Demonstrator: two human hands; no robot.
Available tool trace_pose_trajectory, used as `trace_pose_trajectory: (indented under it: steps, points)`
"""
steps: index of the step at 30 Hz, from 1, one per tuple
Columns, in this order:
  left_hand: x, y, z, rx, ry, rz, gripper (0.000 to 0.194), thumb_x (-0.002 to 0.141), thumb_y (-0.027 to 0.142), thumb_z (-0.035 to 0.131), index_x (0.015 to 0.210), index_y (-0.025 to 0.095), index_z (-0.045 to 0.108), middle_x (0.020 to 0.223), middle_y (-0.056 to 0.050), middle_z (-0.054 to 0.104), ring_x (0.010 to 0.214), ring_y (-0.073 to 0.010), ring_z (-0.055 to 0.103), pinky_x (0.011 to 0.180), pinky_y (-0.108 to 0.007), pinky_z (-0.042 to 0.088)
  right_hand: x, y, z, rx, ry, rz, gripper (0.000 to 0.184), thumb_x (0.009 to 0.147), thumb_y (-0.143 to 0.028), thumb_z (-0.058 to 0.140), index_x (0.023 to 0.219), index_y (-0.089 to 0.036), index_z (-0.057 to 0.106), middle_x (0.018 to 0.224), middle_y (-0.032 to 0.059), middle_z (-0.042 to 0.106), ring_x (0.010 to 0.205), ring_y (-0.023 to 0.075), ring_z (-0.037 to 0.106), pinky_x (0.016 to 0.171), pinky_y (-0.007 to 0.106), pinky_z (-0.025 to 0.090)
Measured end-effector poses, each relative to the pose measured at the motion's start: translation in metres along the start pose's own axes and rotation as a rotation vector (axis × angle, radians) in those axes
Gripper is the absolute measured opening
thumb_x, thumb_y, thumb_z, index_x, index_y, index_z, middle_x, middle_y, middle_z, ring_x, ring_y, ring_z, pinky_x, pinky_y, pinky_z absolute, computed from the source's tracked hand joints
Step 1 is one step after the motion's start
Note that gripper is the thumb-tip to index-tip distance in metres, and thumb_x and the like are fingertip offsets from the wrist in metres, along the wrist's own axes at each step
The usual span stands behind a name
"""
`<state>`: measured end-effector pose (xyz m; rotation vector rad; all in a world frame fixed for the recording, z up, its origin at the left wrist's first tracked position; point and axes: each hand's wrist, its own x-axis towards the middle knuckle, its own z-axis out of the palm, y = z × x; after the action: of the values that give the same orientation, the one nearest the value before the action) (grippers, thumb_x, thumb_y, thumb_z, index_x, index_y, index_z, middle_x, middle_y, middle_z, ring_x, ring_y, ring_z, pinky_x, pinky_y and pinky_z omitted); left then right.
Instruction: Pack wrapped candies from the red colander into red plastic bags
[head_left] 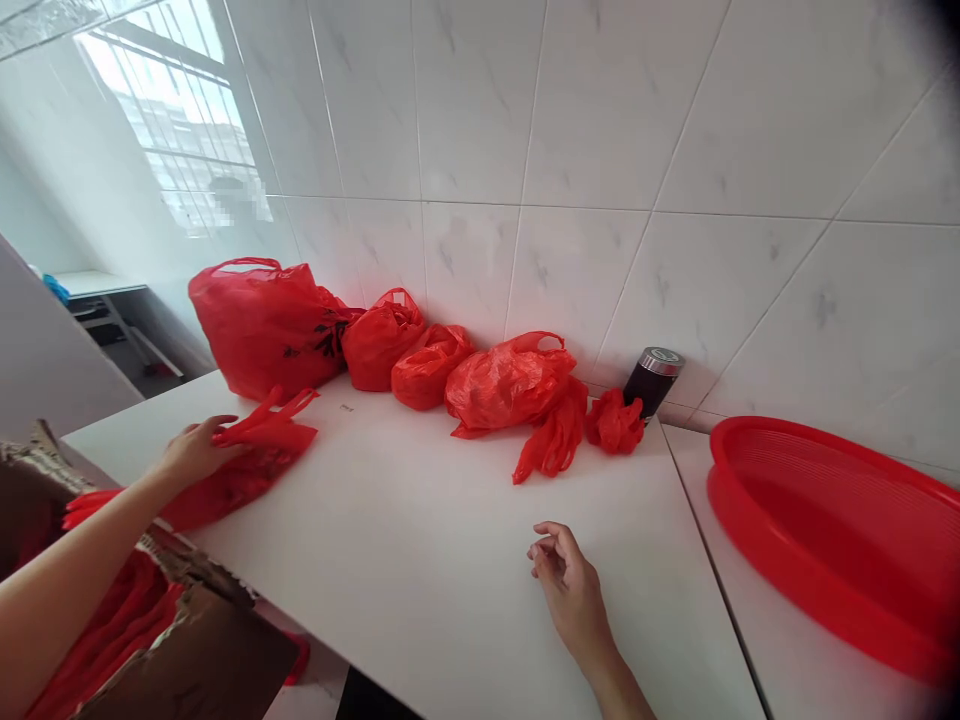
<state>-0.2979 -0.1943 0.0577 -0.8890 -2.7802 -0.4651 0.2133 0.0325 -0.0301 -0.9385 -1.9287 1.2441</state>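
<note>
At the left of the table, my left hand (196,452) grips the edge of a thin red plastic bag (259,470), which lies nearly flat with its handle loops pointing away from me. Part of that bag is hidden behind my hand and forearm. My right hand (571,585) is over the white table (420,560) at the right of centre, fingers loosely curled and apart, with nothing in them. Below my left arm, a torn-edged cardboard box (217,655) holds a pile of red plastic bags (124,620).
Along the tiled wall stand a large full red bag (259,325), several smaller filled ones, and crumpled red bags (553,435). A black flask with a silver lid (652,380) leans behind one. A red plastic basket (817,540) sits at the right, beyond a table seam.
</note>
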Motion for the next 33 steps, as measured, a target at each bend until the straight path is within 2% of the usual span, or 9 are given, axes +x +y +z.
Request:
trace_pose_trajectory:
  steps: [4, 7, 12, 16, 19, 23, 26, 28, 33]
  points:
    - [0.007, 0.027, -0.014, 0.071, -0.026, 0.008, 0.072, 0.076, 0.055, 0.061, 0.136, 0.016, 0.049, 0.121, -0.019, 0.058, 0.107, -0.0394, 0.056, 0.087, -0.054, 0.043, 0.002, 0.002, 0.002, 0.015, 0.022, -0.027, 0.021, 0.09, -0.038, 0.046, 0.104, -0.023, 0.054, 0.08, 0.0014, 0.063, 0.069, 0.0155, 0.061, 0.066, 0.027, 0.05]
    - [0.011, 0.076, -0.008, 0.028, 0.0, 0.168, 0.067, 0.079, 0.055, 0.053, 0.137, 0.022, 0.047, 0.132, -0.016, 0.053, 0.112, -0.0366, 0.054, 0.094, -0.052, 0.04, 0.003, -0.002, 0.006, 0.004, 0.05, -0.039, 0.017, 0.089, -0.034, 0.048, 0.101, -0.023, 0.055, 0.078, 0.0005, 0.063, 0.065, 0.0147, 0.059, 0.061, 0.025, 0.049]
    - [-0.016, 0.187, 0.055, -0.16, -0.041, 0.565, 0.051, 0.081, 0.047, 0.049, 0.124, 0.02, 0.055, 0.127, -0.012, 0.058, 0.114, -0.0298, 0.055, 0.101, -0.04, 0.038, 0.002, -0.01, 0.009, -0.017, 0.097, -0.064, 0.014, 0.088, -0.028, 0.047, 0.097, -0.024, 0.057, 0.074, -0.0015, 0.061, 0.061, 0.0135, 0.056, 0.056, 0.023, 0.045]
    - [-0.086, 0.272, 0.115, -0.301, -0.062, 0.7, 0.038, 0.083, 0.04, 0.049, 0.116, 0.026, 0.059, 0.123, -0.011, 0.062, 0.112, -0.0313, 0.058, 0.097, -0.046, 0.041, -0.002, -0.006, 0.008, -0.003, 0.099, -0.091, 0.016, 0.086, -0.021, 0.046, 0.098, -0.024, 0.056, 0.074, -0.0021, 0.062, 0.061, 0.0129, 0.058, 0.057, 0.023, 0.046]
    - [-0.136, 0.317, 0.14, -0.415, -0.045, 0.73, 0.035, 0.087, 0.038, 0.046, 0.119, 0.03, 0.056, 0.129, -0.01, 0.058, 0.12, -0.0298, 0.053, 0.101, -0.049, 0.039, 0.013, -0.007, 0.001, -0.084, 0.187, -0.138, 0.017, 0.085, -0.018, 0.046, 0.098, -0.023, 0.056, 0.078, -0.0011, 0.065, 0.065, 0.0131, 0.061, 0.06, 0.023, 0.048]
    - [-0.157, 0.339, 0.146, -0.529, -0.051, 0.685, 0.035, 0.089, 0.042, 0.045, 0.12, 0.029, 0.055, 0.132, -0.013, 0.053, 0.11, -0.0315, 0.057, 0.096, -0.053, 0.043, 0.076, -0.015, -0.031, -0.281, 0.493, -0.204, 0.02, 0.086, -0.02, 0.048, 0.103, -0.022, 0.057, 0.104, 0.0065, 0.065, 0.098, 0.0191, 0.061, 0.084, 0.032, 0.05]
    - [-0.149, 0.338, 0.145, -0.579, -0.071, 0.636, 0.031, 0.087, 0.042, 0.045, 0.113, 0.029, 0.058, 0.127, -0.013, 0.056, 0.086, -0.0294, 0.064, 0.085, -0.053, 0.049, 0.134, -0.013, -0.06, -0.332, 0.623, -0.168, 0.028, 0.085, -0.018, 0.048, 0.111, -0.019, 0.058, 0.125, 0.0128, 0.056, 0.121, 0.0263, 0.048, 0.101, 0.045, 0.039]
    - [-0.145, 0.336, 0.145, -0.603, -0.068, 0.626, 0.029, 0.086, 0.042, 0.046, 0.109, 0.031, 0.06, 0.124, -0.012, 0.058, 0.09, -0.0315, 0.064, 0.084, -0.054, 0.05, 0.161, -0.005, -0.075, -0.351, 0.673, -0.129, 0.028, 0.08, -0.017, 0.055, 0.108, -0.019, 0.061, 0.135, 0.0149, 0.049, 0.13, 0.0328, 0.038, 0.104, 0.053, 0.033]
    - [-0.144, 0.335, 0.15, -0.677, -0.031, 0.625, 0.023, 0.084, 0.043, 0.046, 0.102, 0.037, 0.06, 0.12, -0.01, 0.059, 0.105, -0.0352, 0.061, 0.081, -0.055, 0.053, 0.175, 0.011, -0.087, -0.351, 0.763, -0.11, 0.035, 0.08, -0.025, 0.058, 0.114, -0.017, 0.061, 0.129, 0.0191, 0.054, 0.128, 0.0379, 0.041, 0.098, 0.06, 0.036]
